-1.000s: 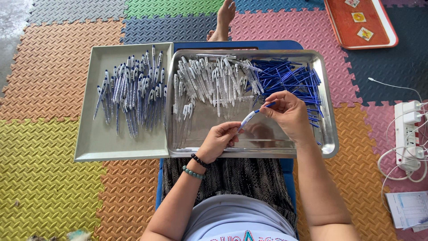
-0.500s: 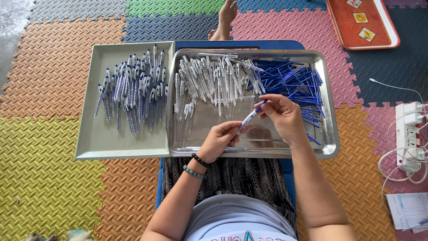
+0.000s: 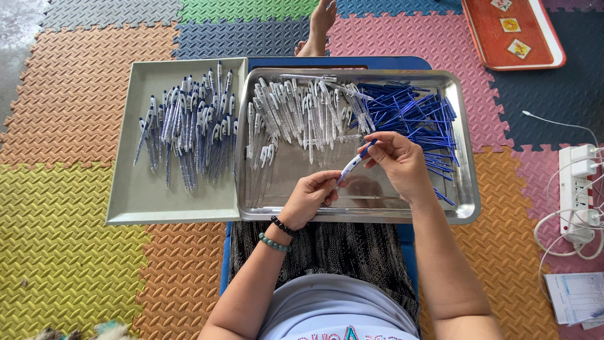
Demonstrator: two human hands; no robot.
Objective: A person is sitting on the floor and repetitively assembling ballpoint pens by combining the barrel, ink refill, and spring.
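Left hand (image 3: 309, 196): closed around the lower end of a pen (image 3: 350, 166), above the steel tray (image 3: 465, 208).
Right hand (image 3: 397, 161): the fingers are pinched on the blue refill (image 3: 369, 148) at the top end of the pen.
Pen: white with blue, tilted, held up between the two hands over the bare part of the steel tray.
Steel tray: set on a blue counter (image 3: 402, 62), right in front of the person.
White barrels (image 3: 296, 116): piled in the left and middle part of the steel tray.
Refills (image 3: 412, 113): thin blue sticks, heaped in the right part of the steel tray, just beside the right hand.
Grey tray (image 3: 132, 201): placed on the left, touching the steel tray.
Done pens (image 3: 185, 135): laid in a bunch in the grey tray, white and blue.
Bracelets (image 3: 277, 234): one dark and one green, worn on the left wrist.
Floor mats (image 3: 69, 208): foam squares in many colours, seen all around.
Foot (image 3: 322, 17): bare, seen past the top of the trays.
Red tray (image 3: 503, 47): laid on the mats at the top right, well apart from the hands.
Power strip (image 3: 576, 189): white, with cables, laid at the right edge.
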